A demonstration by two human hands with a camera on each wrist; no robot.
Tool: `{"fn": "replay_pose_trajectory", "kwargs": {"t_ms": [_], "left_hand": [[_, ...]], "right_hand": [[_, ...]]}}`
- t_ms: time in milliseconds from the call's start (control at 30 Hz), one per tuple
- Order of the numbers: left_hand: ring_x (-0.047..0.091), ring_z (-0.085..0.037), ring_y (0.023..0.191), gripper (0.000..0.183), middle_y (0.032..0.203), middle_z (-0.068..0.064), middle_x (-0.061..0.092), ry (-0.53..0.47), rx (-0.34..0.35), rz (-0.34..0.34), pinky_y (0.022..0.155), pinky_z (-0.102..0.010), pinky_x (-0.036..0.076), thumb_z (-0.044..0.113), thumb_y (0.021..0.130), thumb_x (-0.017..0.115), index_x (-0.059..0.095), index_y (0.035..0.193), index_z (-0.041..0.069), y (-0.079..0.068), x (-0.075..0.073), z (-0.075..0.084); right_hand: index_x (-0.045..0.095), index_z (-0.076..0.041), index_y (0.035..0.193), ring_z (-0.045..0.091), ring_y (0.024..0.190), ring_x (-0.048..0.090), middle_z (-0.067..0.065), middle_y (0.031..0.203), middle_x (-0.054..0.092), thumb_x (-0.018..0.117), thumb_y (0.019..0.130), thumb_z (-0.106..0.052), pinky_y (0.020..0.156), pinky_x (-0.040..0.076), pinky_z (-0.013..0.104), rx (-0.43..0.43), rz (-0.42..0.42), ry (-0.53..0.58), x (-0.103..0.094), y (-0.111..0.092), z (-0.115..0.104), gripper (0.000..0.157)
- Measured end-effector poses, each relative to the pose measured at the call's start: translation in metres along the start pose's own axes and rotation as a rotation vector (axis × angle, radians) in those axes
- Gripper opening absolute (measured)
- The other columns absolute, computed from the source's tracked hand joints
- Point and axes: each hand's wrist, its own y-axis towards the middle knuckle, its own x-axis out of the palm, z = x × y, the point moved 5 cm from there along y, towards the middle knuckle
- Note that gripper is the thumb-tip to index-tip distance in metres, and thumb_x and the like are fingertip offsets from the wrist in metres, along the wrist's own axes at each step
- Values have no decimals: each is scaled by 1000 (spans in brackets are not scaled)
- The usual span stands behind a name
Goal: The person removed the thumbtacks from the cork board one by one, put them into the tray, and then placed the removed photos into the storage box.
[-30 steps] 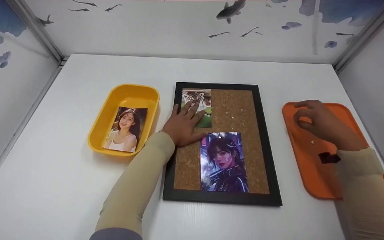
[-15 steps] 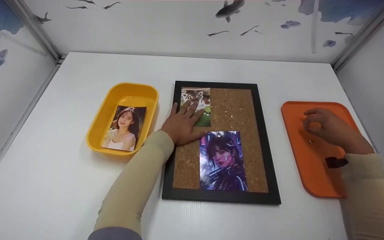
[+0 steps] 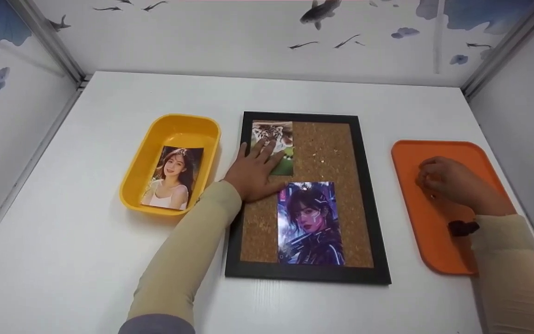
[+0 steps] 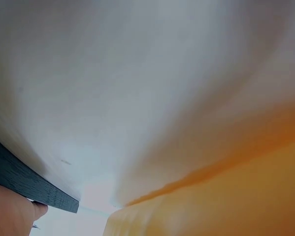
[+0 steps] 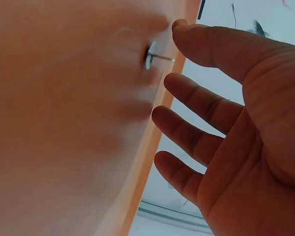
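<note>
My left hand [image 3: 255,176] lies spread over a tiger photo [image 3: 269,131] at the upper left of a black-framed cork board [image 3: 357,222], the thumb reaching the top of a purple portrait picture [image 3: 311,227]. A tack holds that picture's top edge. In the left wrist view, part of the left hand [image 4: 12,211] shows beside the frame's edge. Low over the orange tray [image 3: 410,157] is my right hand [image 3: 452,183]. In the right wrist view its fingers are bent and apart, thumb and fingertips close to a thumbtack [image 5: 149,55] whose pin points up; nothing is pinched.
Left of the board stands a yellow bin [image 3: 142,157] with a portrait photo [image 3: 174,178] of a person in a white top. Several small shiny specks lie on the cork's upper right. Printed wall panels [image 3: 248,51] enclose the white table [image 3: 63,222].
The right hand first drew back to the right and toward me, then lowered to the thumbtack in the tray. The left hand stays on the tiger photo.
</note>
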Motion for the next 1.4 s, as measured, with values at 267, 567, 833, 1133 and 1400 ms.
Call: {"fn": "replay_pose_trajectory", "kwargs": {"t_ms": [267,567,833,1133,1400], "left_hand": [[-5,-28,152,88,167,-6,-1,-11,1,-5,117,-58,-4,80,91,18,11,161,26,-1,-1,0],[-5,-28,152,88,167,-5,-1,-14,1,-7,117,-58,-5,80,91,17,9,161,27,-1,-1,0],[-5,-29,151,90,166,-6,-2,-4,2,-12,117,-58,-5,81,90,14,9,161,26,0,1,0],[-5,-28,152,90,167,-5,-2,5,-7,-17,117,-58,-5,82,90,14,9,161,27,1,3,0],[-5,-28,151,91,166,-5,-3,7,-5,-23,117,-58,-5,82,89,13,7,161,27,1,3,0]], "right_hand": [[70,-9,94,34,108,51,16,119,59,61,93,3,90,47,56,-34,11,20,1,-3,0,15],[70,-8,94,36,108,49,18,121,58,58,94,2,92,45,59,18,-18,54,0,-2,1,16],[69,-9,92,38,111,47,19,124,56,58,94,2,94,43,61,37,-25,84,0,-3,2,16],[68,-9,95,29,103,50,12,109,60,58,94,4,85,46,47,-34,-3,75,0,-3,1,16],[68,-12,92,25,101,49,7,105,61,59,94,3,82,46,41,-19,1,81,0,-4,2,17]]}}
